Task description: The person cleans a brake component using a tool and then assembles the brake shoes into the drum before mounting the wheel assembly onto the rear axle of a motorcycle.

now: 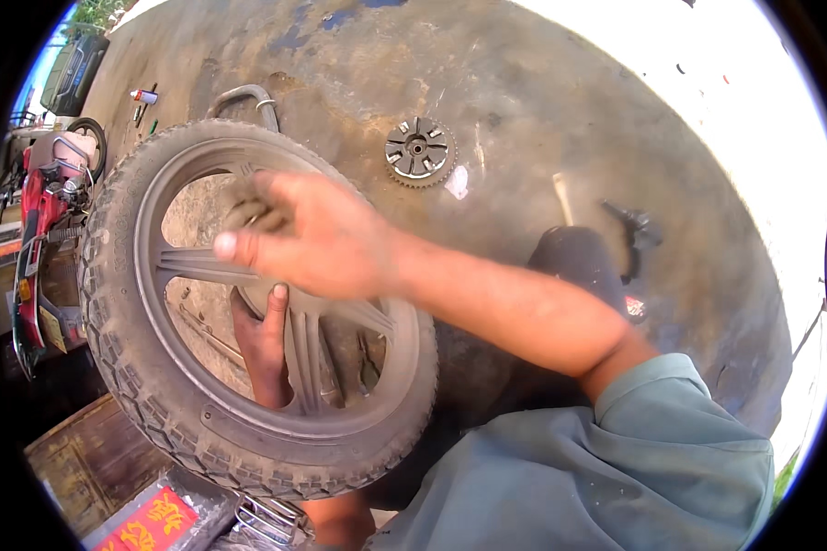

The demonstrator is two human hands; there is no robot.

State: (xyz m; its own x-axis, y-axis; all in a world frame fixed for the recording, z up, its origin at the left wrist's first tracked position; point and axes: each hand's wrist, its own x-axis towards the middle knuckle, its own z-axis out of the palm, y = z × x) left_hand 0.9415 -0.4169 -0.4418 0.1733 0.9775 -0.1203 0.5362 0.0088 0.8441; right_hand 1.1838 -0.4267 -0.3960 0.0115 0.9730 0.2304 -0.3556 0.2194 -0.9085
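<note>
The right arm [515, 308] comes in from the lower right, bare below a grey-green sleeve [662, 395], and reaches leftward across the wheel [308, 367]. Its elbow is slightly bent, and the forearm runs almost straight into the wrist. The right hand [317, 239] is in front of the upper spokes, near the hub, its thumb pointing left and standing apart from the loosely curled fingers [271, 216]. The fingers are blurred; nothing clear shows between them, and I cannot tell whether the hand touches the wheel.

The left hand [265, 344] shows through a gap between the spokes, thumb upward beside the hub, wrist running down behind the rim. Its fingers are mostly hidden, so I cannot tell whether they are clamped on the wheel.

The wheel, wearing a knobbly tyre [119, 340], fills the left-centre of the view, in front of the person. Beyond it a bent pipe [248, 95] lies on the ground [524, 119]; a sprocket [418, 151] lies farther right, with a white scrap [457, 182] just beside it.
</note>
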